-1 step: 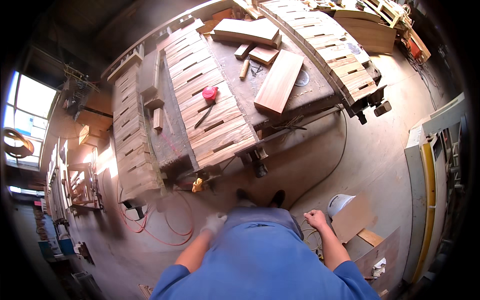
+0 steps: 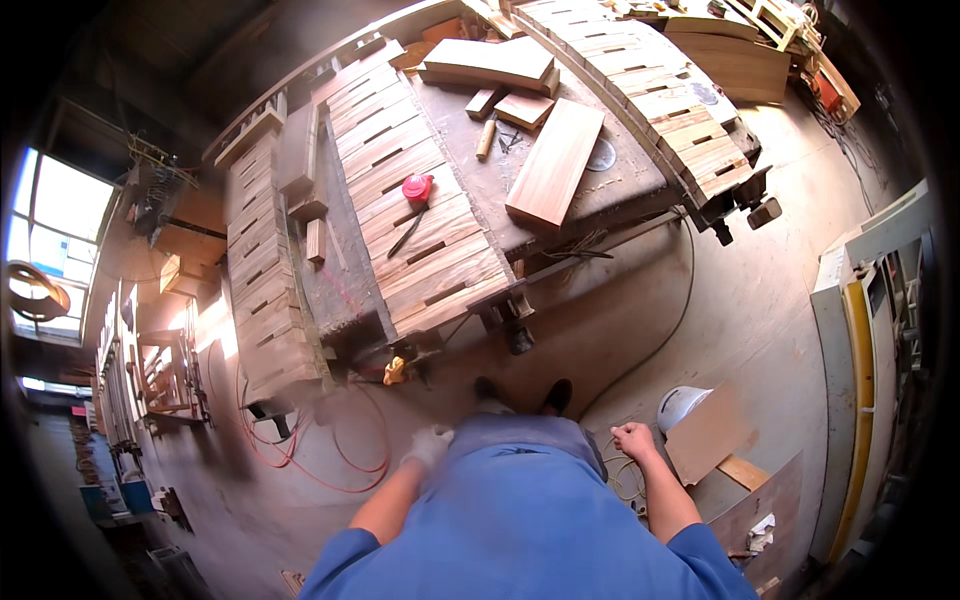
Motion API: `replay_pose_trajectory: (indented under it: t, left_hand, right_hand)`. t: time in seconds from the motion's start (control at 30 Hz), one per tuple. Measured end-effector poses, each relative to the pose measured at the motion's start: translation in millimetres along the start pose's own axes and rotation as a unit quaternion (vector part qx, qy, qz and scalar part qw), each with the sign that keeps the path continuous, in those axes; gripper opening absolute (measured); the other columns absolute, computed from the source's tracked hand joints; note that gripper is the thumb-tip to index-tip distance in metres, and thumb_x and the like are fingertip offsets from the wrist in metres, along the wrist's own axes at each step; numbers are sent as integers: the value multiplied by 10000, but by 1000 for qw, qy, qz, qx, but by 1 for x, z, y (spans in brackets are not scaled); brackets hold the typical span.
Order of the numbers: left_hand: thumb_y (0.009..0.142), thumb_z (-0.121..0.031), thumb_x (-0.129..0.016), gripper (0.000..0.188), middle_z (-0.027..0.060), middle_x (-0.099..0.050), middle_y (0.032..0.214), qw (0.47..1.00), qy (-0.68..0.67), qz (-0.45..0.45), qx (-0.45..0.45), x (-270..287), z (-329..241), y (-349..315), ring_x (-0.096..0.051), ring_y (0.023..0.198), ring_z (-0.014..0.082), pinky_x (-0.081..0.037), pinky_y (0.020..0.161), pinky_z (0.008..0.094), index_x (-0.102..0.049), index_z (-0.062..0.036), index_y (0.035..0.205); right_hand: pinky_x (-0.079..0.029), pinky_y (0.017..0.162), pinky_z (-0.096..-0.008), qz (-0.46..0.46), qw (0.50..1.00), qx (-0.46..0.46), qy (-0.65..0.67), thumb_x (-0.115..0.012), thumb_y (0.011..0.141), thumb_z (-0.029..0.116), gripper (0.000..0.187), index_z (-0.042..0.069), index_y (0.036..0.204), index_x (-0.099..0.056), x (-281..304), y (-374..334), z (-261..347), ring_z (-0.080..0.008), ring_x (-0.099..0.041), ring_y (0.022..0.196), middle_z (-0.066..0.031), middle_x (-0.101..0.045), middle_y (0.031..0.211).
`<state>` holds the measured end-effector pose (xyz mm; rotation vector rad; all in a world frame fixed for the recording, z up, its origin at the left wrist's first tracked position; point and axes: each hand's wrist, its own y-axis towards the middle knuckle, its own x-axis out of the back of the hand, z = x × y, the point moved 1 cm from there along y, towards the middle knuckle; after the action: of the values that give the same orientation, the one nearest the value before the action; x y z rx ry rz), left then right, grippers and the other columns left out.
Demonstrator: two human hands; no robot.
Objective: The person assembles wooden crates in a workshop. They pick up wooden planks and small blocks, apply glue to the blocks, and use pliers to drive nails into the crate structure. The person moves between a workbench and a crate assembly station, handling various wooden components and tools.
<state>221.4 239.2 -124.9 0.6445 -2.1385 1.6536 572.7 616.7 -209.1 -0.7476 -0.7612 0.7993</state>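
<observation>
My left hand [image 2: 430, 447], in what looks like a pale glove, hangs beside my left hip; blur hides how its fingers lie. At my right side, my bare right hand [image 2: 632, 439] has its fingers curled in, and whatever may be inside is hidden. Both hands are well apart from the workbench ahead. On that bench a red tape measure [image 2: 417, 187] rests on the middle row of slotted wooden blocks [image 2: 432, 250], with a dark pencil-like tool [image 2: 408, 233] just below it. A wooden-handled tool [image 2: 486, 139] lies near a broad wooden board [image 2: 556, 165].
More slotted blocks line the left row [image 2: 262, 250] and right row [image 2: 640, 75]. Thick planks [image 2: 485, 62] are stacked farther back. A red hose [image 2: 340, 470] loops on the floor at left. By my right hand stand a white bucket [image 2: 680, 408] and a brown panel [image 2: 708, 435].
The whole view has shifted very slightly. My hands and the things on the bench stay as they were.
</observation>
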Motion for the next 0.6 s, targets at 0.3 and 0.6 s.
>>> replay_pose_trajectory:
  t: [0.3,0.6]
  left_hand:
    - [962,-433,-624,408,275,-728,1145,893,375,10,-249,20,7,61,-700,1102,414,-544,954,477,-751,-147,1223]
    - [998,-445,-530,389,266,-715,1194,910,314,165,-214,44,11,153,-690,1121,431,-535,972,467,-746,-228,1239]
  right_hand:
    - [-522,506,-302,-76,952,-97,281,-756,960,227,234,-2,951,-711,-49,-63,-75,-179,-675,609,-109,-708,780]
    - [-578,679,-291,-264,931,-99,231,-735,959,349,304,49,992,-767,-164,-178,-54,-110,-717,733,-51,-768,822]
